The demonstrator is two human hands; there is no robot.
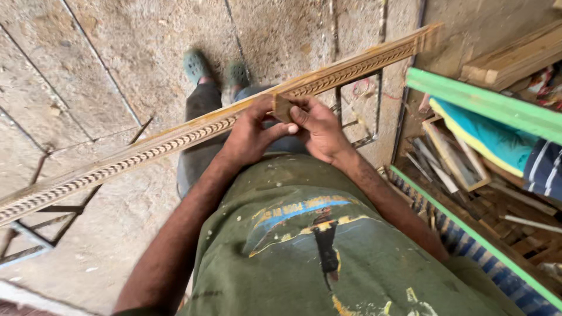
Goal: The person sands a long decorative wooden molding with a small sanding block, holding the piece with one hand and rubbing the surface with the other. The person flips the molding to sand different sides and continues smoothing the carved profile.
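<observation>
A long carved wooden moulding strip (146, 149) with a rope-like pattern runs from lower left to upper right, resting on a metal frame. My left hand (249, 134) and my right hand (319, 129) meet over its middle. Both pinch a small brown piece (283, 107), perhaps sandpaper, against the strip's upper edge. My legs and green shoes (196, 64) show beyond the strip, and my green shirt fills the lower frame.
A concrete floor (117, 58) lies below. A metal stand (35, 234) carries the strip at left. At right a green-edged rack (486, 105) holds wooden frames, planks and striped cloth.
</observation>
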